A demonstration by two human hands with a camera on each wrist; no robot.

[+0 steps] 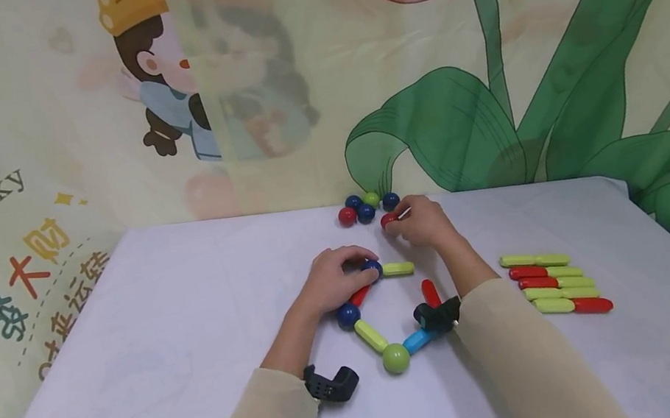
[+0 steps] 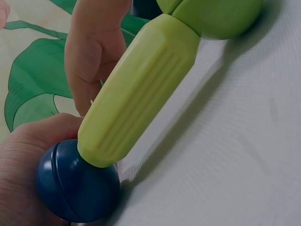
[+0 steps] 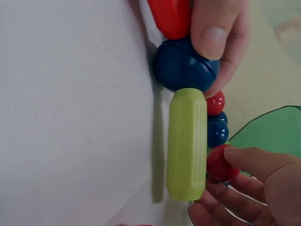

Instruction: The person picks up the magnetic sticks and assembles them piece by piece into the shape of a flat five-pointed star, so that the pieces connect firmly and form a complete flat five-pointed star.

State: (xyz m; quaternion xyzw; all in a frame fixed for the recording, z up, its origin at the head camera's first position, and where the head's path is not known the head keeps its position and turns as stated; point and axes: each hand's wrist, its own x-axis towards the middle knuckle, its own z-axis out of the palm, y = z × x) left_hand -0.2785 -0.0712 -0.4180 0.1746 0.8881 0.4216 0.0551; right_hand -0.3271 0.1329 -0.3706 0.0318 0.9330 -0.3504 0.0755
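Observation:
My left hand (image 1: 335, 280) grips a blue ball (image 3: 183, 66) joined to a red rod (image 1: 360, 296) and a yellow-green rod (image 3: 187, 146). The red rod leads to another blue ball (image 2: 77, 183), near my left wrist. From it a yellow-green rod (image 2: 138, 92) runs to a green ball (image 1: 396, 358), then a blue rod (image 1: 417, 341). A red rod (image 1: 430, 293) shows beside my right wrist, its lower end hidden by the wrist camera. My right hand (image 1: 421, 222) pinches a red ball (image 3: 222, 163) between thumb and fingers, beyond the chain's free rod end.
Behind the hands sits a cluster of loose balls: a red ball (image 1: 347, 216), a green ball (image 1: 371, 199) and several blue balls (image 1: 366, 214). Several yellow-green and red rods (image 1: 556, 280) lie in rows at the right. A printed cloth (image 1: 288, 172) hangs behind the white table (image 1: 106, 399).

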